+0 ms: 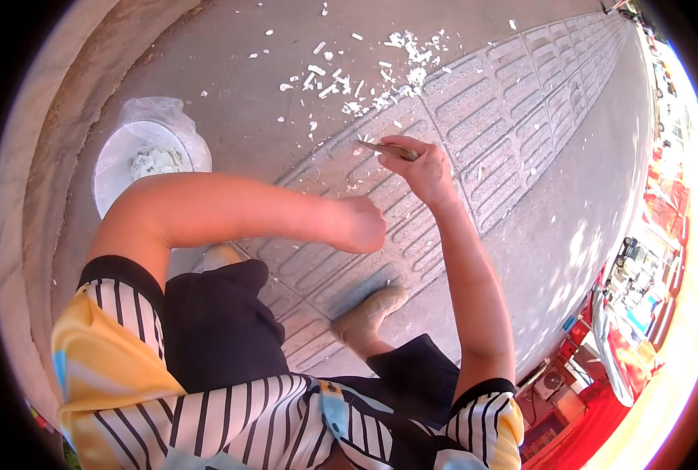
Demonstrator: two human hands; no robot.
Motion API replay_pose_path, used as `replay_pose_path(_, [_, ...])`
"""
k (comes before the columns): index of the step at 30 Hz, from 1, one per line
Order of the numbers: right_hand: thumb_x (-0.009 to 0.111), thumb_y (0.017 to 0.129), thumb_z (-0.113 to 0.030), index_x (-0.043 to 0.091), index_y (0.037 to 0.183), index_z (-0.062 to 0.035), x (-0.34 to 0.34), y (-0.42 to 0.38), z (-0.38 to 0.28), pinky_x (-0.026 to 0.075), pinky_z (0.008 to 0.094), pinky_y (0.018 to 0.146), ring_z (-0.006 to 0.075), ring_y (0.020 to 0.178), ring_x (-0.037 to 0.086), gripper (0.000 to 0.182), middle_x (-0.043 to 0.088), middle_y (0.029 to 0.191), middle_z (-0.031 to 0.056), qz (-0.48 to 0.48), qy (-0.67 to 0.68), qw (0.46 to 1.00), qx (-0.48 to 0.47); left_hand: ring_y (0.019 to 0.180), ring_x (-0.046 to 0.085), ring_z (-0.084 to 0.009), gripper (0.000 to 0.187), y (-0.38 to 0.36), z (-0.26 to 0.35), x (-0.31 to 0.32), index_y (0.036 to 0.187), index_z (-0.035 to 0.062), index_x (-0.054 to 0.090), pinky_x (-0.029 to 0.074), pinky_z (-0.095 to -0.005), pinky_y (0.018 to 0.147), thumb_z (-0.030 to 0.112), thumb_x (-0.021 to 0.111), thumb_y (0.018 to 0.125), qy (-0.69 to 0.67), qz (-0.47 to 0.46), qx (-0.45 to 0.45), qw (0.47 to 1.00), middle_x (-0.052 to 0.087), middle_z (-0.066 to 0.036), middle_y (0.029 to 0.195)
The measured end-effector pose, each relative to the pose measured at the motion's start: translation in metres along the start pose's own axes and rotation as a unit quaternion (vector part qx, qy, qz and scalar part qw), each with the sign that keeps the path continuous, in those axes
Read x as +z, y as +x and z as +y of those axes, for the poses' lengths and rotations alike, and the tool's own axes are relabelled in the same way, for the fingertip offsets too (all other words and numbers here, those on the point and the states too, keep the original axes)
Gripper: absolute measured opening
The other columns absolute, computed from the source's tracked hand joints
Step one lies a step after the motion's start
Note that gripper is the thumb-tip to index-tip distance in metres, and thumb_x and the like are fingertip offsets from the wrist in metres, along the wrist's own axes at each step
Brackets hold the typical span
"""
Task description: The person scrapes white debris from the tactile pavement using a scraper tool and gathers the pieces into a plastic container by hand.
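My left arm reaches across to the middle, where my left hand [360, 225] is curled closed over the paving; its fingers and anything inside are hidden. To the upper right, my right hand [421, 166] is closed around the handle of a small knife [374, 146], its pointed blade aimed left. The two hands are apart. White pieces and flakes [416, 76] lie scattered on the ground beyond the knife. At the left, partly behind my left forearm, stands a white bucket [107, 166] with a clear plastic bag [162, 110] and whitish scraps [157, 161] inside.
Ridged paving tiles [490, 117] run diagonally to the upper right. My shoe [368, 313] rests on the ground below my hands. A curved stone edge [59, 133] borders the left side. Red cloth [600, 423] and assorted goods [635, 278] stand along the right.
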State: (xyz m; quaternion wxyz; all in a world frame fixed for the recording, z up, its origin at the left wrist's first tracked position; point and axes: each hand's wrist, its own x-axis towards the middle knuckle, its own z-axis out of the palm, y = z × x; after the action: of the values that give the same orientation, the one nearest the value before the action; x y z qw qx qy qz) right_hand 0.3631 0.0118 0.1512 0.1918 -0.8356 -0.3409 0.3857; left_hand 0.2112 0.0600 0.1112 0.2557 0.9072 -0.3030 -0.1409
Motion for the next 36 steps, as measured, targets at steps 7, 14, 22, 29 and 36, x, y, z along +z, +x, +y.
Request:
replay_pose_path(7, [0.063,0.076,-0.022,0.071,0.083,-0.0048,-0.088,-0.028,0.069,0.043,0.029,0.052,0.0115,0.052,0.054,0.02,0.059,0.058,0.0042,0.31,-0.017,0.937,0.159,0.078,0.066,-0.0306,0.009,-0.014,0.005,0.017,0.073,0.0045,0.066,0.052,-0.0406,0.062,0.011,0.06,0.072,-0.05,-0.066,0.028,0.996,0.065,-0.013,0.078])
replay_pose_path(14, [0.061,0.077,-0.032,0.071,0.085,-0.0101,-0.113,-0.019,0.187,0.049,0.0388,0.067,0.0252,0.066,0.067,0.026,0.067,0.065,0.0089,0.37,-0.116,0.894,0.223,0.076,0.063,-0.033,0.013,-0.033,0.003,0.014,0.07,0.0033,0.061,0.051,-0.0432,0.065,0.012,0.054,0.078,-0.076,0.022,-0.005,0.997,0.062,-0.015,0.077])
replay_pose_path(22, [0.066,0.078,-0.031,0.071,0.088,-0.0083,-0.084,-0.03,0.131,0.048,0.0335,0.066,0.0207,0.066,0.064,0.025,0.067,0.071,0.0086,0.388,0.006,0.909,0.15,0.077,0.061,-0.0347,0.016,-0.039,-0.008,0.013,0.071,0.003,0.06,0.049,-0.0475,0.067,0.013,0.051,0.08,-0.131,0.01,-0.066,0.989,0.061,-0.016,0.077])
replay_pose_path(29, [0.066,0.075,-0.023,0.07,0.084,-0.0077,-0.066,0.005,0.14,0.048,0.0383,0.073,0.0298,0.08,0.062,0.018,0.063,0.087,0.0101,0.387,-0.146,0.91,0.037,0.078,0.061,-0.0349,0.015,-0.029,-0.012,0.015,0.075,0.0032,0.06,0.049,-0.0464,0.067,0.013,0.051,0.08,-0.119,0.037,-0.041,0.991,0.061,-0.016,0.082])
replay_pose_path(36, [0.063,0.075,-0.014,0.069,0.091,-0.0065,-0.06,0.003,0.111,0.049,0.0383,0.071,0.03,0.078,0.061,0.018,0.06,0.09,0.0117,0.347,-0.026,0.935,0.068,0.079,0.062,-0.0363,0.018,-0.035,-0.013,0.021,0.075,0.004,0.061,0.048,-0.0488,0.068,0.016,0.049,0.082,-0.146,0.03,-0.075,0.986,0.062,-0.017,0.083])
